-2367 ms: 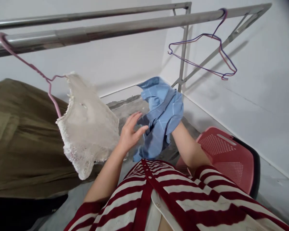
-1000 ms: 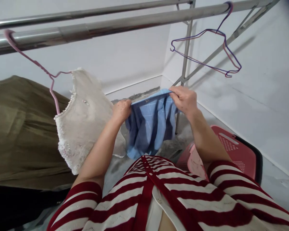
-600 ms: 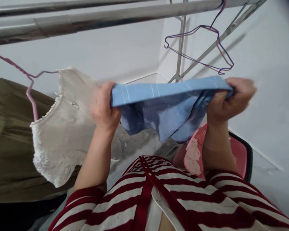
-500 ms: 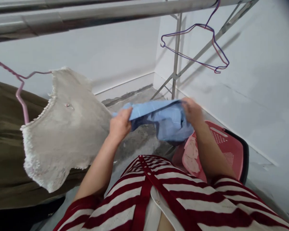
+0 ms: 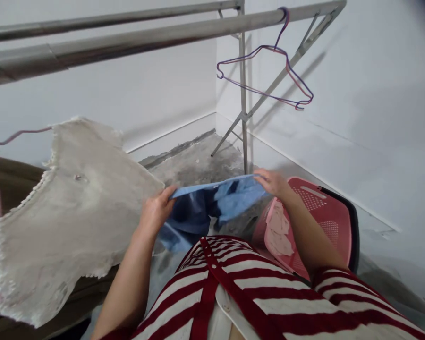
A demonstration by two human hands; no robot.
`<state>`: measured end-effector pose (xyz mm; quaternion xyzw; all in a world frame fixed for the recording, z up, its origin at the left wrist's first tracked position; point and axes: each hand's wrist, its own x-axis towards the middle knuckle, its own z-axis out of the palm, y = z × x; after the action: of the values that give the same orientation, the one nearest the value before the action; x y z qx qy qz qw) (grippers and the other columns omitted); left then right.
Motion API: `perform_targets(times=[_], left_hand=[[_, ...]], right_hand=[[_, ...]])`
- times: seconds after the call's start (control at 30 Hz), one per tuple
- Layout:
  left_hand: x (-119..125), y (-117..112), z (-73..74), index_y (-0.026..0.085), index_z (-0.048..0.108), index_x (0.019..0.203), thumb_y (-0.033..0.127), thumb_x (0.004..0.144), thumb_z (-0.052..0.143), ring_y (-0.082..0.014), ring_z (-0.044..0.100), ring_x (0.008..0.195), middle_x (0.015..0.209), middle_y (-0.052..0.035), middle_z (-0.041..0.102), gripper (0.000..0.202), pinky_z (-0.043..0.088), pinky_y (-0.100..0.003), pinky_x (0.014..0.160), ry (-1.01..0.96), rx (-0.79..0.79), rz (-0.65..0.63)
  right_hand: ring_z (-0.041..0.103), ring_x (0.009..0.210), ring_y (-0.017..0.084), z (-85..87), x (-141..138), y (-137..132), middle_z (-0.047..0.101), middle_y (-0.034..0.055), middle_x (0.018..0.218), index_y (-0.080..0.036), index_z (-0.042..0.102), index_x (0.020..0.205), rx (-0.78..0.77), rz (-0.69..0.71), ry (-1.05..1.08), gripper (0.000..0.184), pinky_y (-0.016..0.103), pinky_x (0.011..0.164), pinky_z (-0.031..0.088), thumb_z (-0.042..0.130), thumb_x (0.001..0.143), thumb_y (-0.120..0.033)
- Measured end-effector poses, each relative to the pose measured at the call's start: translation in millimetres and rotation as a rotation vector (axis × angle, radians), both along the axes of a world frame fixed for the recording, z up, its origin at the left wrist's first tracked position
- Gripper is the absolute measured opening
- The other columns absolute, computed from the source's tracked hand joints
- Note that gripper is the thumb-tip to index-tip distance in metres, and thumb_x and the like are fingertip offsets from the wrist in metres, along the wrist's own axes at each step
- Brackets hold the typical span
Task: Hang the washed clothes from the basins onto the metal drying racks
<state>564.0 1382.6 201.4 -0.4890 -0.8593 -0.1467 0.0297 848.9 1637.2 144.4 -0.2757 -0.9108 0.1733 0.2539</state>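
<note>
On the head camera I have both of the person's hands out in front of the chest and well apart. The left hand (image 5: pixel 156 211) is clamped on one end of the top edge of a blue checked garment (image 5: pixel 212 204), and the right hand (image 5: pixel 273 183) pinches the other end between fingers and thumb. That edge runs taut between them while the rest sags in dark folds just above the person's red-and-white striped cardigan (image 5: pixel 241 295).

To the left, very close to the left hand, a cream lace-edged garment (image 5: pixel 65 212) hangs from a pink wire hanger (image 5: pixel 17 134). Its lower part overlaps a brown cloth (image 5: pixel 10 167). A purple-and-pink wire hanger (image 5: pixel 265 66) hangs from the front steel rail (image 5: pixel 163 37) of a drying rack, whose upright (image 5: pixel 242 94) stands on a bare concrete floor (image 5: pixel 194 160). Beside the right forearm sits a red perforated plastic basket (image 5: pixel 322 203) with a black rim, and a pale cloth (image 5: pixel 278 226) lies against its near side
</note>
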Motion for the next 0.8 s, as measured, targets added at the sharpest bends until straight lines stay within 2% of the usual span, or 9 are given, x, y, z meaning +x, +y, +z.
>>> perform_targets(times=[0.1, 0.2, 0.27, 0.4, 0.53, 0.63, 0.73, 0.8], left_hand=[[2, -17, -5.7, 0.024, 0.066, 0.112, 0.025, 0.086, 0.048, -0.0217, 0.067, 0.089, 0.101, -0.0055, 0.071, 0.032, 0.052, -0.029, 0.074, 0.091, 0.149, -0.004], [11, -29, -2.5, 0.023, 0.067, 0.110, 0.028, 0.087, 0.049, -0.0203, 0.068, 0.085, 0.097, -0.0052, 0.072, 0.029, 0.052, -0.026, 0.068, 0.178, 0.336, -0.024], [19, -35, -2.9, 0.024, 0.066, 0.111, 0.026, 0.087, 0.050, -0.0167, 0.068, 0.079, 0.094, -0.0026, 0.072, 0.029, 0.050, -0.022, 0.064, 0.221, 0.384, -0.076], [33, -43, -12.5, 0.026, 0.063, 0.115, 0.019, 0.087, 0.049, -0.0119, 0.067, 0.071, 0.091, 0.0003, 0.071, 0.032, 0.048, -0.017, 0.057, 0.248, 0.387, -0.174], [40, -50, -15.0, 0.029, 0.058, 0.120, 0.018, 0.087, 0.048, -0.0122, 0.068, 0.077, 0.097, 0.0015, 0.070, 0.036, 0.050, -0.017, 0.058, 0.216, 0.396, -0.161], [43, -53, -9.0, 0.031, 0.056, 0.121, 0.016, 0.087, 0.049, -0.0116, 0.069, 0.077, 0.096, 0.0029, 0.070, 0.038, 0.051, -0.016, 0.060, 0.254, 0.404, -0.153], [46, -55, -3.0, 0.030, 0.055, 0.121, 0.015, 0.087, 0.050, -0.0111, 0.069, 0.076, 0.096, 0.0031, 0.070, 0.037, 0.051, -0.016, 0.059, 0.288, 0.394, -0.127], [46, -55, -0.9, 0.029, 0.055, 0.121, 0.014, 0.087, 0.050, -0.0110, 0.069, 0.075, 0.096, 0.0029, 0.070, 0.037, 0.050, -0.016, 0.057, 0.297, 0.378, -0.134]], right_hand=[[0.064, 0.073, 0.016, -3.9, -2, 8, 0.071, 0.0024, 0.084, -0.022, 0.066, 0.097, -0.125, 0.158, -0.119, 0.030, 0.025, 0.067, 0.045, 0.046, 0.088, -0.043], [0.061, 0.066, 0.015, 15.9, -9, 27, 0.069, 0.0020, 0.077, -0.020, 0.066, 0.101, -0.126, 0.184, -0.106, 0.032, 0.025, 0.064, 0.044, 0.053, 0.084, -0.044], [0.060, 0.069, 0.016, 40.0, -13, 47, 0.068, 0.0049, 0.083, -0.018, 0.065, 0.104, -0.029, 0.038, 0.043, 0.034, 0.027, 0.068, 0.046, 0.054, 0.082, -0.041], [0.060, 0.084, 0.020, 97.7, -18, 102, 0.065, 0.0102, 0.099, -0.016, 0.062, 0.107, 0.202, -0.410, 0.324, 0.032, 0.034, 0.080, 0.046, 0.050, 0.085, -0.036], [0.051, 0.107, 0.027, 144.6, -21, 160, 0.055, 0.0170, 0.118, -0.015, 0.054, 0.119, 0.349, -0.648, 0.288, 0.040, 0.043, 0.091, 0.039, 0.047, 0.088, -0.038], [0.046, 0.114, 0.031, 160.7, -24, 193, 0.050, 0.0210, 0.123, -0.011, 0.050, 0.124, 0.321, -0.758, 0.115, 0.044, 0.049, 0.092, 0.037, 0.048, 0.088, -0.036], [0.051, 0.109, 0.032, 160.8, -25, 211, 0.055, 0.0214, 0.117, -0.009, 0.058, 0.113, 0.224, -0.780, -0.013, 0.033, 0.048, 0.090, 0.038, 0.044, 0.089, -0.027], [0.053, 0.106, 0.030, 156.9, -24, 214, 0.058, 0.0197, 0.114, -0.012, 0.062, 0.106, 0.204, -0.750, 0.013, 0.031, 0.045, 0.088, 0.040, 0.040, 0.090, -0.028]])
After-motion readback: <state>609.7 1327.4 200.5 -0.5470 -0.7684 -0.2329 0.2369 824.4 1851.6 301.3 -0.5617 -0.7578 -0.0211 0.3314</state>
